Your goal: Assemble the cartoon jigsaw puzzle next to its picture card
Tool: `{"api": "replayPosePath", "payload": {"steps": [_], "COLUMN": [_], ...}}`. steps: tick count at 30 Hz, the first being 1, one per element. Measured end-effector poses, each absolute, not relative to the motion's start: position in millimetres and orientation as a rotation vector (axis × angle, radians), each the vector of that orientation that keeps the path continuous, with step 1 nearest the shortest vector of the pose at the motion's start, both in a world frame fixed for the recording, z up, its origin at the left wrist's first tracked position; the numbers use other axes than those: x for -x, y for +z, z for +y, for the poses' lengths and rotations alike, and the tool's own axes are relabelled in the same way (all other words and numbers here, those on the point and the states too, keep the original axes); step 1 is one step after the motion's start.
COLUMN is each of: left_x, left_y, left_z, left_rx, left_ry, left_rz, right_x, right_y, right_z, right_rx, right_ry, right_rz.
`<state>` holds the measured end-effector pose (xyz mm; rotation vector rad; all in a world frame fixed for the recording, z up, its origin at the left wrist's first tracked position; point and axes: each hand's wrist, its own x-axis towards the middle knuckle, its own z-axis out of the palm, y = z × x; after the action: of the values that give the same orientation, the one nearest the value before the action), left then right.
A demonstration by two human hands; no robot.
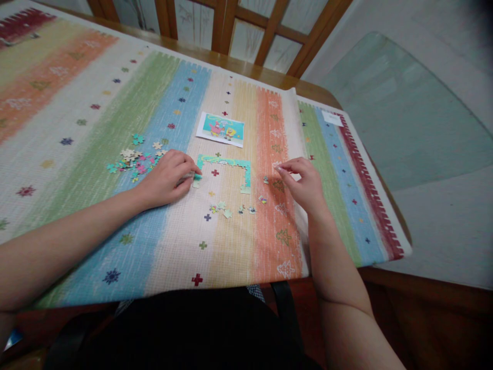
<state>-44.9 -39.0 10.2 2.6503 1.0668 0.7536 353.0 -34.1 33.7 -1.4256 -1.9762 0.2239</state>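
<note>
One puzzle frame (227, 162), touching left hand (167, 179)

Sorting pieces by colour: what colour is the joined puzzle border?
Teal; the border shows best in the head view.

From where I stand, no word or number can be read. The picture card (220, 129) on the striped mat (96, 103) shows two cartoon figures, and any lettering on it is too blurred to make out. A small white label (332, 118) lies near the mat's far right corner, with print too small to read. The mat bears only little crosses, stars and tree shapes. The joined puzzle frame (225, 163) shows no letters.
</note>
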Motion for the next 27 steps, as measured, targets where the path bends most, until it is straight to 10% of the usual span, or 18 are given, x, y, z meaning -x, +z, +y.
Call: {"api": "replayPosePath", "payload": {"steps": [27], "left_x": [43.8], "left_y": [11.3], "left_z": [-39.4], "left_rx": [-2.614], "left_ry": [0.762], "left_rz": [1.067], "right_x": [-360.8], "right_y": [18.0], "right_z": [-30.8], "right_rx": [1.474], "right_ry": [0.414], "right_rz": [-2.301]}}
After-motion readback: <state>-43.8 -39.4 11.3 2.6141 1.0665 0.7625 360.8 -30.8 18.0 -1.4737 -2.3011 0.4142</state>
